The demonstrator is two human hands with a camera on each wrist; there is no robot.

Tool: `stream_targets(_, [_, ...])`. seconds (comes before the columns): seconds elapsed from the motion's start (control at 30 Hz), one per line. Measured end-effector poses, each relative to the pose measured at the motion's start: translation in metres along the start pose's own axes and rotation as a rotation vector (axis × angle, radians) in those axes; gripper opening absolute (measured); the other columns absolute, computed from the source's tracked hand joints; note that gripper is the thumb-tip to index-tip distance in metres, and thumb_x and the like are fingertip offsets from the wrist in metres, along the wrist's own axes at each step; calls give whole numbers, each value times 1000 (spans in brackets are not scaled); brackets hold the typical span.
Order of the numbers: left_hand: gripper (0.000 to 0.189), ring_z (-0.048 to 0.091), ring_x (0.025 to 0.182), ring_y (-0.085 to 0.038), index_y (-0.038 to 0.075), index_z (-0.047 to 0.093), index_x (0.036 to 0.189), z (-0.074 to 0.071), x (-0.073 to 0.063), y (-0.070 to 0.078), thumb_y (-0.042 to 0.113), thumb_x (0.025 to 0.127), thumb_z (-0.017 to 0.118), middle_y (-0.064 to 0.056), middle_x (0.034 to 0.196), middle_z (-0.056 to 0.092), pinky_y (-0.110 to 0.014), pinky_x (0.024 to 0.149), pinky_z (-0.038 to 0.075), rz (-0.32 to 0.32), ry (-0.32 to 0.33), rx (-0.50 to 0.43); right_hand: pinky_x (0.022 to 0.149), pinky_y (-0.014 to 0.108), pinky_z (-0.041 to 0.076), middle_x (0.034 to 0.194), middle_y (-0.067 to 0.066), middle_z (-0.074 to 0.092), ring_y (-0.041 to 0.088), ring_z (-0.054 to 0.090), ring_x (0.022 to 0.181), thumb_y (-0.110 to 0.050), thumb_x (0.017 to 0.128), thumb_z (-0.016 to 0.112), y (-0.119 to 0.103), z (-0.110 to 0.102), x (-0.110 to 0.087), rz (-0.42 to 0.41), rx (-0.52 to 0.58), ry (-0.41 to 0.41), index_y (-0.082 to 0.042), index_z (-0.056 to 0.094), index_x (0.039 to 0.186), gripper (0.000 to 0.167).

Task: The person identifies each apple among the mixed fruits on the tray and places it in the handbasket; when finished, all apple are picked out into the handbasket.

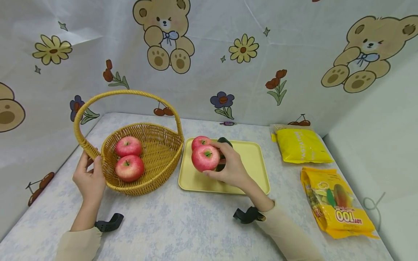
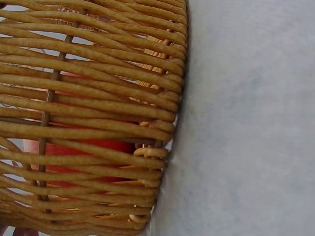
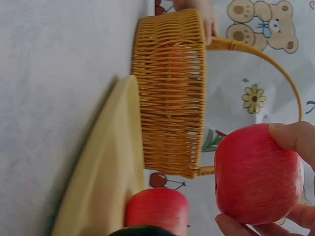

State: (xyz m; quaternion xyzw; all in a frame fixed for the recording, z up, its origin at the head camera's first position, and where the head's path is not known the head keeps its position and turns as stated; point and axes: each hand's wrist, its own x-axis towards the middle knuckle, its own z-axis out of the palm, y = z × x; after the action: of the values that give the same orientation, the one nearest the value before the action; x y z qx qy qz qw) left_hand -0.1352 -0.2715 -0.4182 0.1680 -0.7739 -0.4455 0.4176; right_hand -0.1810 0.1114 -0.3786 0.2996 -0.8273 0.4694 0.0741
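My right hand point(image 1: 230, 166) grips a red apple point(image 1: 205, 158) by its side, thumb below and fingers above, over the yellow tray point(image 1: 254, 156). In the right wrist view the held apple point(image 3: 258, 173) hangs above the tray. Behind it on the tray sit another apple point(image 1: 200, 141) and a dark green thing point(image 1: 224, 141), partly hidden by the hand. At the left, my left hand point(image 1: 91, 179) holds the wicker basket point(image 1: 163, 170) where its handle meets the rim. Two apples lie inside, one farther point(image 1: 128, 146) and one nearer point(image 1: 129, 168).
To the right of the tray lie a yellow packet point(image 1: 302, 145) and, nearer, an orange-yellow bag point(image 1: 336, 203) with a mango picture. A patterned cloth wall point(image 1: 209, 79) stands behind the pale table point(image 1: 169, 224). The basket's tall handle point(image 1: 130, 92) arches over it.
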Motion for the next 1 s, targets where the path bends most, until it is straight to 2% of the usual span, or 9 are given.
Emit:
stream_targets(0.3, [34,50,98,14,10,62,132,1,0,1,17,100,53,-15,120,66,-7,73,40,-9,-2,-3,76,31,58,120,5,57,18,59,105,-16,69,87,-15,-7,4,15,73,52,-11,52,136,75])
stream_targets(0.53, [34,50,97,15,11,62,132,0,0,1,19,100,53,-15,121,66,-6,73,40,-16,-1,2,78,34,58,125,5,54,18,56,105,-15,69,87,-30,2,21,33,116,54,-12,50,138,78])
stream_targets(0.67, [34,51,97,14,10,62,132,0,0,2,18,100,53,-15,120,66,-6,72,40,-10,1,-2,85,34,55,127,5,54,17,54,110,-19,70,87,-39,14,35,37,103,37,-13,50,139,78])
stream_targets(0.77, [34,50,97,14,9,63,131,1,0,2,18,100,53,-16,120,66,-6,73,40,-11,3,0,83,35,56,130,5,53,17,54,111,-22,72,86,-45,26,47,55,89,10,-13,48,141,79])
stream_targets(0.9, [34,50,97,15,9,63,131,0,1,2,18,100,53,-16,120,66,-6,73,40,-17,2,-3,81,31,57,133,5,52,18,54,111,-22,75,84,-52,47,65,119,112,-30,-13,45,144,80])
stream_targets(1.0, [34,51,96,13,10,63,132,0,0,2,18,100,53,-16,120,66,-6,73,40,-19,3,-8,88,30,54,135,4,52,17,52,115,-26,76,84,-55,62,78,155,73,-52,-15,43,145,81])
